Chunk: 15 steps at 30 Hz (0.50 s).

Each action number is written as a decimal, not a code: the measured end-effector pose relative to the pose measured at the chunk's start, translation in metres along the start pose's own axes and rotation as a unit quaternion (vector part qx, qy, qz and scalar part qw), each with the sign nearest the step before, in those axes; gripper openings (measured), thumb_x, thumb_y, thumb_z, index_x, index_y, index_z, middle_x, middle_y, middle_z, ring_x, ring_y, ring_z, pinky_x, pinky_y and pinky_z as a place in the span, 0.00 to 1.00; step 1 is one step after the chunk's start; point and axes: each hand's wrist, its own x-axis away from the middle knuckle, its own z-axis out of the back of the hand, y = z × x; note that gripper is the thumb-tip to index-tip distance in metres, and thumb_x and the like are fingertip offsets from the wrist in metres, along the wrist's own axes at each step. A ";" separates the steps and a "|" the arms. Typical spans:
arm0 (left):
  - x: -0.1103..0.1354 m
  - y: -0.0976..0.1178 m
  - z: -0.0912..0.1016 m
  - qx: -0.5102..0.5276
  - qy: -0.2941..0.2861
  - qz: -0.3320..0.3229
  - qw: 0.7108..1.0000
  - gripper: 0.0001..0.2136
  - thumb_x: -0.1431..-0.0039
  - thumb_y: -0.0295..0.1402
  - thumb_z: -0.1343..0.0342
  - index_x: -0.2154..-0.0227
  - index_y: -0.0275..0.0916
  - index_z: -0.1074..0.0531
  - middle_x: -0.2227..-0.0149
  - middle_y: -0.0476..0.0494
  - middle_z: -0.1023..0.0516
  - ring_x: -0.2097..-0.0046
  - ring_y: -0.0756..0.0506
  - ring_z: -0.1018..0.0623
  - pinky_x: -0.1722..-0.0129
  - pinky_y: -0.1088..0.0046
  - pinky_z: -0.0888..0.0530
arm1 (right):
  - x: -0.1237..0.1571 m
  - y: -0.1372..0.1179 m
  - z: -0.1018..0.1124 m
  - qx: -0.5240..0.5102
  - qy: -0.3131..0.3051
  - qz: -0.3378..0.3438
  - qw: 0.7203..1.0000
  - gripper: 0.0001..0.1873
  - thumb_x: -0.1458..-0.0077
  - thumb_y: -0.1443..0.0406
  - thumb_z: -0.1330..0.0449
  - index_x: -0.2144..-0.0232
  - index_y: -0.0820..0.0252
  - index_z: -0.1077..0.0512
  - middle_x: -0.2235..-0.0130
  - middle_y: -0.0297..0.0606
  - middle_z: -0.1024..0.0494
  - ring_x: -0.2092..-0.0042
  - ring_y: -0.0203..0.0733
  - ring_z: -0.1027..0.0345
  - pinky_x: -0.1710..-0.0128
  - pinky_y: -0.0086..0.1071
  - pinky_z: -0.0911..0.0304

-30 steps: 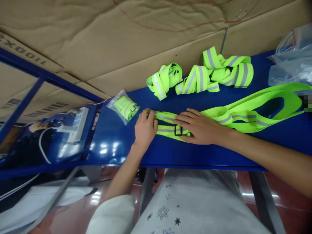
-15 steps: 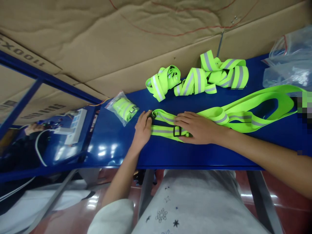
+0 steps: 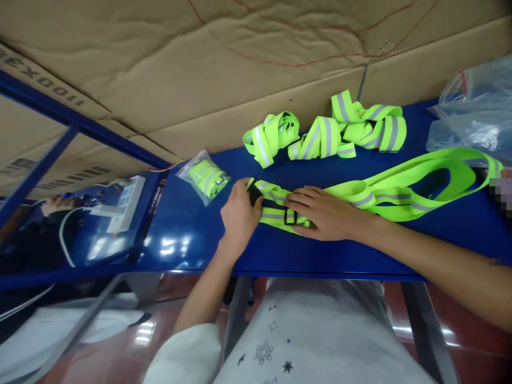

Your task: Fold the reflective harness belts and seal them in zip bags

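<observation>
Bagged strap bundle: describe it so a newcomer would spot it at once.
On the blue table, find the left hand. Beyond it to the left, near the cardboard, lies the bagged strap bundle; unlike the unbagged bundles farther right, it sits inside clear plastic.

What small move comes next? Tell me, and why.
Perhaps fold the strap rightward from its left end: the left hand grasps the black clip there, the right hand lies across it, and the rest trails loose, unlike the coiled bundles behind.
</observation>
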 end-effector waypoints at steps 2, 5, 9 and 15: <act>0.008 0.012 -0.002 -0.061 0.025 -0.049 0.997 0.21 0.33 0.31 0.45 0.39 0.41 0.34 0.49 0.36 0.24 0.48 0.37 0.21 0.56 0.64 0.23 | 0.000 -0.001 0.000 0.002 0.003 0.003 1.000 0.32 0.31 0.52 0.45 0.36 0.69 0.33 0.36 0.53 0.29 0.36 0.58 0.40 0.35 0.53 0.42; 0.015 0.022 -0.008 -0.127 0.043 -0.114 0.984 0.21 0.32 0.25 0.52 0.38 0.41 0.33 0.50 0.34 0.24 0.49 0.37 0.22 0.53 0.63 0.25 | -0.002 -0.004 0.003 0.015 0.004 0.008 1.000 0.31 0.32 0.52 0.44 0.38 0.70 0.31 0.39 0.53 0.27 0.38 0.58 0.38 0.36 0.51 0.42; 0.008 0.017 -0.005 -0.024 0.018 -0.086 0.996 0.22 0.34 0.25 0.51 0.39 0.43 0.35 0.44 0.36 0.25 0.49 0.39 0.21 0.55 0.66 0.24 | -0.002 -0.007 0.009 0.078 0.000 0.003 0.997 0.30 0.30 0.48 0.49 0.46 0.70 0.26 0.48 0.52 0.23 0.44 0.58 0.35 0.40 0.51 0.41; -0.017 -0.012 0.003 0.112 -0.051 0.029 0.992 0.28 0.42 0.33 0.37 0.38 0.43 0.34 0.57 0.41 0.20 0.56 0.35 0.19 0.50 0.56 0.25 | 0.000 -0.006 0.014 0.141 0.009 -0.031 0.989 0.25 0.25 0.53 0.55 0.52 0.65 0.25 0.54 0.48 0.25 0.50 0.54 0.33 0.51 0.44 0.40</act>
